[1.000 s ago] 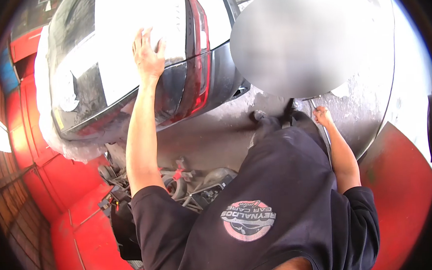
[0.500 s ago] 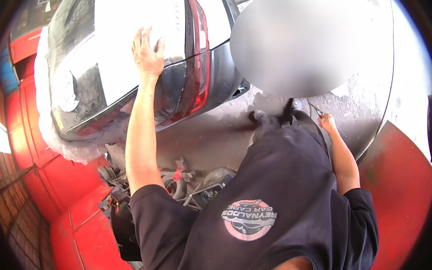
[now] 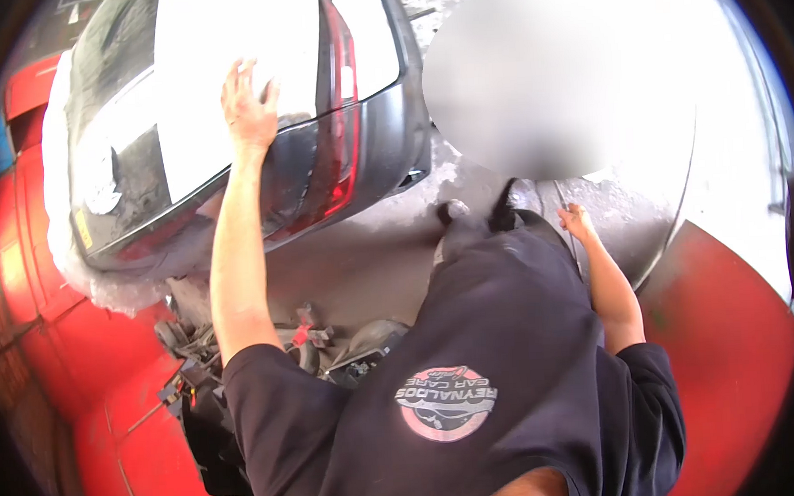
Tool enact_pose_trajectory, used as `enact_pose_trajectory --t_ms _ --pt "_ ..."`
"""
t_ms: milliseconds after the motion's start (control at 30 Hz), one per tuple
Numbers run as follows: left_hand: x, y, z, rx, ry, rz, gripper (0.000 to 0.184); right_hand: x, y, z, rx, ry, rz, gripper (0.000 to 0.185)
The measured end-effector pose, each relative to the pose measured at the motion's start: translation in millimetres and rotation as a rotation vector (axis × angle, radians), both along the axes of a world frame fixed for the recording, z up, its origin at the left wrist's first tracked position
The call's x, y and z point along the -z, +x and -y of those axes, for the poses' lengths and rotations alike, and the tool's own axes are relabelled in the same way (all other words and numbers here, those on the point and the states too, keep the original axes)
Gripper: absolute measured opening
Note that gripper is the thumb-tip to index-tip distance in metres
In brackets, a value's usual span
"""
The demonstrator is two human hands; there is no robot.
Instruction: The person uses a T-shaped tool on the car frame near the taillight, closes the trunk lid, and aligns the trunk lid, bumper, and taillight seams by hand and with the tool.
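Observation:
My left hand [image 3: 251,112] lies with its fingers spread on the white panel [image 3: 228,34] at the rear of a dark car, a little left of the red tail light [image 3: 347,153]. Lower down on the right, beside my body, my right hand [image 3: 577,222] is closed on a thin cord-like item [image 3: 561,192]. Its far end is hard to make out. The car's dark bumper [image 3: 388,138] curves between the tail light and the floor.
Plastic film [image 3: 106,292] hangs along the car's left edge. Car parts [image 3: 353,352] lie on the floor below it. My shoes [image 3: 453,210] stand on the grey floor [image 3: 362,249]. A blurred oval hides the upper right. Red surfaces flank both sides.
The whole view has shifted, so the car and my body appear farther left. My left hand keeps its place on the panel. The cord-like item has changed its angle at my right hand.

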State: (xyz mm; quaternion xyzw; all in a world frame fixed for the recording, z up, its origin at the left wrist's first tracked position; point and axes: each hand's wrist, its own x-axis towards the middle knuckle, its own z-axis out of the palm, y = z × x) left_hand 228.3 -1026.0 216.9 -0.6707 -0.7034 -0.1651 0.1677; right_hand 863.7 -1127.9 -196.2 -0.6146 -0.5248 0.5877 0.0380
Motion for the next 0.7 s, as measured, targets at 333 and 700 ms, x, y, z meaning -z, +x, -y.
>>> enact_pose_trajectory --t_ms 333,700 --pt "-12 11 3 0.008 -0.029 -0.017 0.047 -28 7 -2 0.061 -0.170 0.082 0.046" --pt "-33 29 2 0.001 -0.069 0.035 0.049 46 44 -30 -0.566 0.508 0.200 0.019"
